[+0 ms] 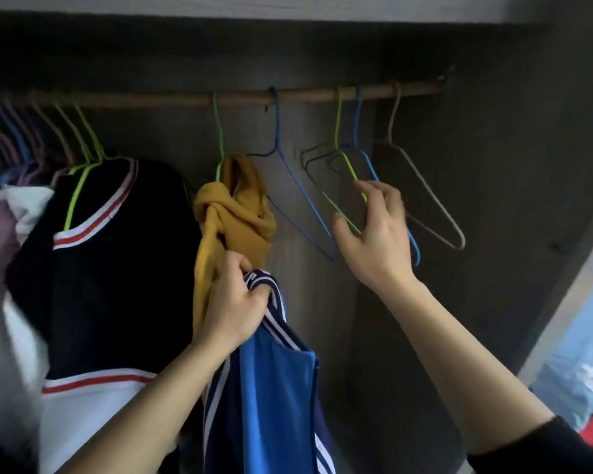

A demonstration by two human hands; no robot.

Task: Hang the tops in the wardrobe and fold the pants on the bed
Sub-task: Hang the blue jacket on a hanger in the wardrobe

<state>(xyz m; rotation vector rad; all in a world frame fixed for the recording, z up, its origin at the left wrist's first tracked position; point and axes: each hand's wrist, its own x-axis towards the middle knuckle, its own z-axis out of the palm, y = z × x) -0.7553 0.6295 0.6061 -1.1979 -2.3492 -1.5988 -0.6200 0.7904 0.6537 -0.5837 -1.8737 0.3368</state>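
Left hand (233, 302) below the brown wooden wardrobe rail (185, 99), fingers clamped on the collar of the blue-and-navy striped-trim top (271, 388), which hangs down from the grip. Right hand (377, 234) under the rail's right part, fingers half-curled round the lime-green wire hanger (338, 131) hooked on the rail. Knotted mustard garment (233, 213) hangs from the rail's middle.

The left hand (235, 302) grips a blue top (274, 371) by its striped collar, just below a knotted yellow top (233, 213). The right hand (374, 230) pinches an empty green hanger (350, 170) on the rod (185, 99), between blue hangers (308, 203). A beige hanger (432, 206) hangs further right and a black top (117, 251) hangs left.
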